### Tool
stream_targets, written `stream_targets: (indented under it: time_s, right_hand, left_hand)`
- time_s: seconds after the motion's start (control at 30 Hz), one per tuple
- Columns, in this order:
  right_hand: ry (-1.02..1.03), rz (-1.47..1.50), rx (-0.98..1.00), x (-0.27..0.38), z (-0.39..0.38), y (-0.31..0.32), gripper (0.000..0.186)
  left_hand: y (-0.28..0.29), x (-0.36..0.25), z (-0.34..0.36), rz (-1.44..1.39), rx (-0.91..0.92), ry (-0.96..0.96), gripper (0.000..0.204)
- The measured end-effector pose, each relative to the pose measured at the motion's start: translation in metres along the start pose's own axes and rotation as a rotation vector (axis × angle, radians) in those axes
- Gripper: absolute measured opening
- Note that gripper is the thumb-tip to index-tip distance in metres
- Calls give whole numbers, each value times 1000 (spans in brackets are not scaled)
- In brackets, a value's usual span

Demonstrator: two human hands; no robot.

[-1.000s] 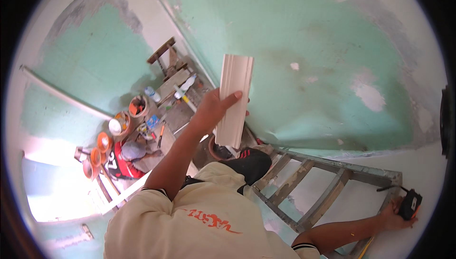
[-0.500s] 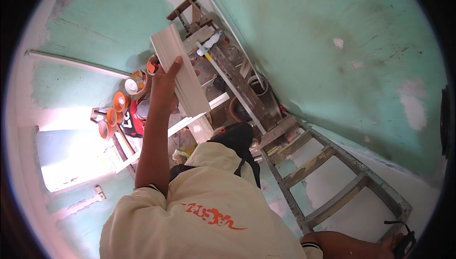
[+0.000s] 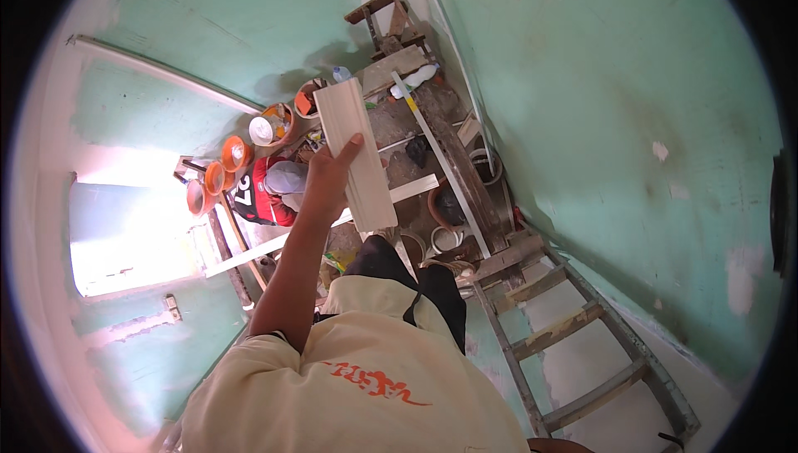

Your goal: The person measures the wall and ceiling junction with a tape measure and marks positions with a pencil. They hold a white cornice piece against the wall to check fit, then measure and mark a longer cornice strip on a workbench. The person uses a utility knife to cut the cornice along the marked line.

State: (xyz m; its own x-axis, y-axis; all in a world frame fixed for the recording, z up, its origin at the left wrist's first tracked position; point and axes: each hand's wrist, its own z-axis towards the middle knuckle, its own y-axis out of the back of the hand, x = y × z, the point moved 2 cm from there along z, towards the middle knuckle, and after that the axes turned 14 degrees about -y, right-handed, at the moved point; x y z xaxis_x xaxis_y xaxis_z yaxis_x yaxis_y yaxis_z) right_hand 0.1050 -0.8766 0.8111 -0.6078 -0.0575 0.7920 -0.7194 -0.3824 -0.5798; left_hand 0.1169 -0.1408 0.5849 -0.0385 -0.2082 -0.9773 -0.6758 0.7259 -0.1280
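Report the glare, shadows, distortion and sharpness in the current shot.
Head view: glare burns out the white rectangular opening; head view: a soft shadow darkens the mint-green wall at upper left; head view: fisheye distortion bows the grey, paint-stained ladder; head view: the cream, grooved moulding strip in the left hand looks fairly sharp.

Orange buckets (image 3: 198,198) beside a person in red (image 3: 264,195), a dark wooden stand (image 3: 378,2), pale green walls (image 3: 615,120).

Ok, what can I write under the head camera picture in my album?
A left hand holds a pale board above a cluttered floor, with a ladder to the right.
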Motion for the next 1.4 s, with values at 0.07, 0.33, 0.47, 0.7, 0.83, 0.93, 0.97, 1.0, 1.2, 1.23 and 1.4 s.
stream_targets:
  time_s: [0.07, 0.33, 0.47, 0.7, 0.83, 0.93, 0.97, 1.0, 1.2, 1.23, 1.4]
  right_hand:
    - [-84, 33, 70, -7, -25, -9, 58]
    - [-836, 90, 776, -87, -156, -26, 57]
    - [-1037, 86, 824, -160, -235, -11, 79]
    - [-1484, -168, 746, -209, -426, -29, 80]
    - [-1509, -861, 838, -257, -462, 47, 69]
    - [-1469, -1497, 1236, -264, -500, 74, 56]
    - [-1473, -1700, 1357, -271, -502, 97, 54]
    - [-1552, -1676, 1417, -266, -516, 107, 53]
    - [-1351, -1833, 1878, -206, -602, 77, 58]
    - [-1287, -1902, 1858, -197, -609, 71, 61]
    - [-1028, -2058, 1912, -192, -614, 75, 73]
  left_hand:
    - [17, 7, 7, 0, 13, -2, 40]
    - [94, 4, 36, -1, 52, 40, 40]
    - [136, 6, 51, -34, 40, 66, 40]
    - [218, 9, 73, -75, -53, 79, 41]
    - [274, 22, 85, 93, 151, 232, 47]
    - [321, 46, 84, 576, 607, 408, 57]
    - [330, 56, 81, 781, 790, 458, 61]
    - [335, 68, 70, 759, 871, 449, 64]
    - [340, 126, -10, 714, 1288, 617, 75]
    - [345, 136, -16, 730, 1294, 563, 75]
    - [364, 169, -42, 742, 1240, 481, 69]
